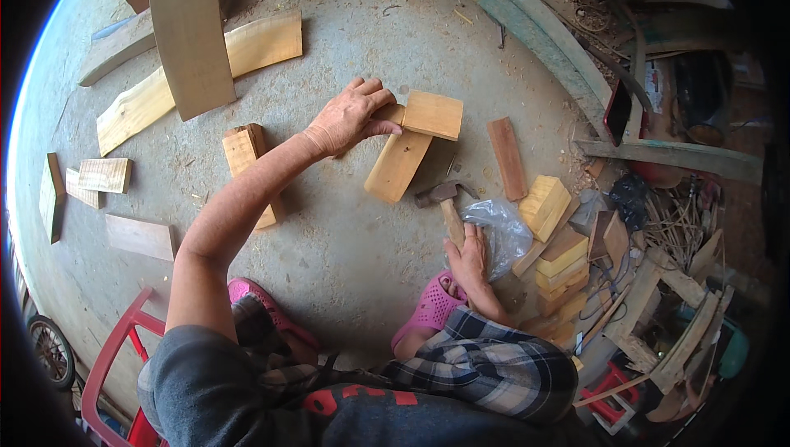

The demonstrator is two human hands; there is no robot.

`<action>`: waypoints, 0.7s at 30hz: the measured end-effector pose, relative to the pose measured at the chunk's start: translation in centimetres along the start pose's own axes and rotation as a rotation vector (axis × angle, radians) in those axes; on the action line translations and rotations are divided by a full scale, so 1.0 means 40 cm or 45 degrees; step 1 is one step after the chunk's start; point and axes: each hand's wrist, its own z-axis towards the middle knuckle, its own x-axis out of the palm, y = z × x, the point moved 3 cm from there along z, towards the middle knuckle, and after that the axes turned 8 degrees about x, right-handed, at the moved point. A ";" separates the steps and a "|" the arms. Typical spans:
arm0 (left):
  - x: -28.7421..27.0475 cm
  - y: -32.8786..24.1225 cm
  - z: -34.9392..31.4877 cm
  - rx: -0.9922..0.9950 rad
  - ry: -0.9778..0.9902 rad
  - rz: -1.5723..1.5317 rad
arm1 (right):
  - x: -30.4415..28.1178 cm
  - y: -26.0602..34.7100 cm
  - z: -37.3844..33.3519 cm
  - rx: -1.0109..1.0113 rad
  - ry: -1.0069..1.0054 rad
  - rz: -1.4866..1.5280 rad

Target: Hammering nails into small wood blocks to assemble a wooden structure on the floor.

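Note:
My left hand (355,116) is closed round a small wooden block (392,115), its thumb on the near side. That block meets a wider flat wooden piece (434,115), which rests across a longer wooden board (398,169) on the floor. A claw hammer (451,215) lies to the right, its handle pointing toward me. My right hand (468,261) is at the handle's end, fingers stretched out and thumb apart, with the handle between them. Its fingertips border a clear plastic bag (500,233).
Stacked wood blocks (561,258) and a reddish wood strip (507,157) lie on the right. Boards (191,36) and a block pair (245,159) lie left. A red plastic chair (123,340) stands near left. Pink clogs (429,309) are on my feet.

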 end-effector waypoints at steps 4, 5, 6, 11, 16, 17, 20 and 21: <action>0.051 -0.040 -0.044 -0.084 -0.161 -0.096 | -0.026 -0.027 -0.020 -0.014 0.051 0.183; 0.055 -0.049 -0.063 -0.182 -0.225 -0.188 | -0.049 -0.006 -0.025 -0.067 0.024 0.249; 0.060 -0.058 -0.081 -0.187 -0.223 -0.183 | -0.073 0.013 -0.029 -0.071 0.029 0.254; 0.038 -0.094 -0.172 -0.348 -0.476 -0.244 | -0.166 0.046 -0.035 0.002 0.181 0.490; -0.003 -0.067 -0.245 0.078 -0.080 -0.092 | -0.174 0.035 -0.038 -0.052 0.155 0.634; 0.001 -0.059 -0.245 0.071 -0.091 -0.088 | -0.181 0.036 -0.039 -0.087 0.164 0.618; 0.022 -0.039 -0.233 0.061 0.003 -0.039 | -0.208 0.050 -0.035 -0.182 0.218 0.659; 0.029 -0.034 -0.224 0.066 0.033 -0.031 | -0.223 0.060 -0.030 -0.195 0.222 0.648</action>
